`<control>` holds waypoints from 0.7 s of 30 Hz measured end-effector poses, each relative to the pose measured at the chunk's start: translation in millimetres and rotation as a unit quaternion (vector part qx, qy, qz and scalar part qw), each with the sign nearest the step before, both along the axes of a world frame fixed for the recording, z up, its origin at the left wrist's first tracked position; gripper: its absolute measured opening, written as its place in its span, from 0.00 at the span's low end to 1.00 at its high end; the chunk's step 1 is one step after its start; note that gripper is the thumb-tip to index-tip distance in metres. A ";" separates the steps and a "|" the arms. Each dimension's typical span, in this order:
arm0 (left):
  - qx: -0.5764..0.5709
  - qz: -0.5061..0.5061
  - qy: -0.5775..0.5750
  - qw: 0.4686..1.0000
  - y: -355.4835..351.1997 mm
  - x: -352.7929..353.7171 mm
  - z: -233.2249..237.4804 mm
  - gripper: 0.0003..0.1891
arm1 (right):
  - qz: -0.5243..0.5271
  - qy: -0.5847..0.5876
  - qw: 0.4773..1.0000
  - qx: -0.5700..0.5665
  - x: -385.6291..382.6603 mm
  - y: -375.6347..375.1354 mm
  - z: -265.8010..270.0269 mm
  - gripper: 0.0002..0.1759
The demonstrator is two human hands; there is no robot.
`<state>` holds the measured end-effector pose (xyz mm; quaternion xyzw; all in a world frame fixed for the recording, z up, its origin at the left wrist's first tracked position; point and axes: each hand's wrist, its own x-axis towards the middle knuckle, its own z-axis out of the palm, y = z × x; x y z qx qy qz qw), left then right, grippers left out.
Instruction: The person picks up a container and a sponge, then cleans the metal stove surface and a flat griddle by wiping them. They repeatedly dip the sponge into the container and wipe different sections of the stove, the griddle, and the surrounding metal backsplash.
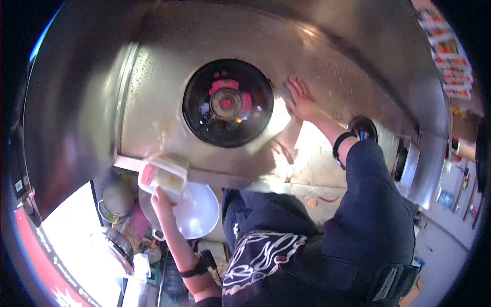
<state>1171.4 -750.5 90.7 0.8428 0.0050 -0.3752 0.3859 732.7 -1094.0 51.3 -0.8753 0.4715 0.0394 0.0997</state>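
My right hand (303, 102) presses on the stainless steel counter (158, 92), its fingers laid over a small grey pad (288, 92) whose kind I cannot make out. Just left of it a round, black, glossy hollow (204, 120) is set in the counter, with a metal ring at its centre and pink patches or reflections. At the counter's front edge my left hand (163, 203) grips a translucent plastic tub (171, 178). Something yellowish shows in the tub, and a pink patch is on its left side.
Below the tub is a white basin (199, 212). Pots and a ladle-like utensil crowd the lower left, near a metal pot (116, 245). A dark round object (363, 128) sits beyond my right forearm. Steel walls rise around the counter, and colourful packets (450, 66) hang at upper right.
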 end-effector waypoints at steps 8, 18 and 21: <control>-0.037 -0.006 0.062 0.997 -9.6 -20.9 8.8 0.14 | -0.368 0.003 0.913 -0.176 -98.6 87.7 -57.2 0.22; -0.059 -0.032 0.059 0.996 57.3 -47.5 62.7 0.12 | -0.045 -0.014 0.995 0.088 4.3 218.0 6.9 0.28; -0.043 -0.053 0.055 0.996 79.3 -52.3 71.9 0.13 | -0.263 -0.067 0.960 0.064 -113.0 249.6 -1.4 0.35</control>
